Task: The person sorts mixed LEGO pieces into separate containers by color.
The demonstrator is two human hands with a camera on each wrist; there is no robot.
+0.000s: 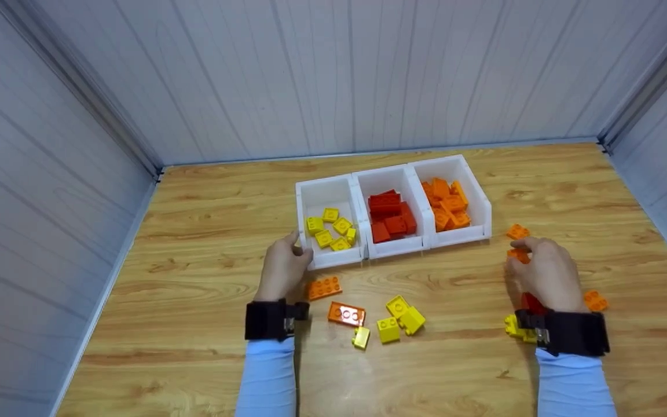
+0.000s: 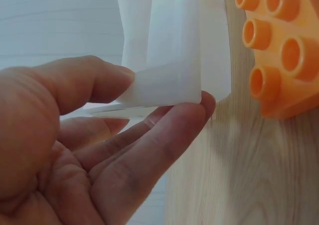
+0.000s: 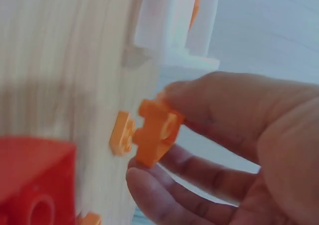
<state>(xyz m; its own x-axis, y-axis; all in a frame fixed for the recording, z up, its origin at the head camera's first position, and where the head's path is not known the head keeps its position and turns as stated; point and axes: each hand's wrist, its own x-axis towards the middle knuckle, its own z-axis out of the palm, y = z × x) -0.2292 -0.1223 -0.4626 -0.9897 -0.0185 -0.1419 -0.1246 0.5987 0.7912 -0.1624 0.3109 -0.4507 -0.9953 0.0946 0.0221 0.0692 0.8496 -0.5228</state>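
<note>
My left hand (image 1: 283,267) grips the front left corner of a white three-part bin (image 2: 169,51), thumb on one side of the wall and fingers on the other. Between the thumb and fingers of my right hand (image 1: 550,277) is a small orange building brick (image 3: 155,130), its studs facing the table. Another flat orange brick (image 3: 121,134) lies just beyond it on the wood. Yellow bricks (image 1: 323,238) fill part of the left compartment, red bricks (image 1: 384,204) the middle one, orange bricks (image 1: 454,202) the right one. A red brick (image 3: 35,175) sits close to my right wrist.
In front of the bin lie a studded orange brick (image 1: 324,288), a shiny orange brick (image 1: 346,314) and several loose yellow bricks (image 1: 388,330). More yellow bricks (image 1: 516,329) and an orange one (image 1: 596,300) flank my right wrist. Pale panel walls (image 1: 322,75) enclose the wooden table (image 1: 206,231).
</note>
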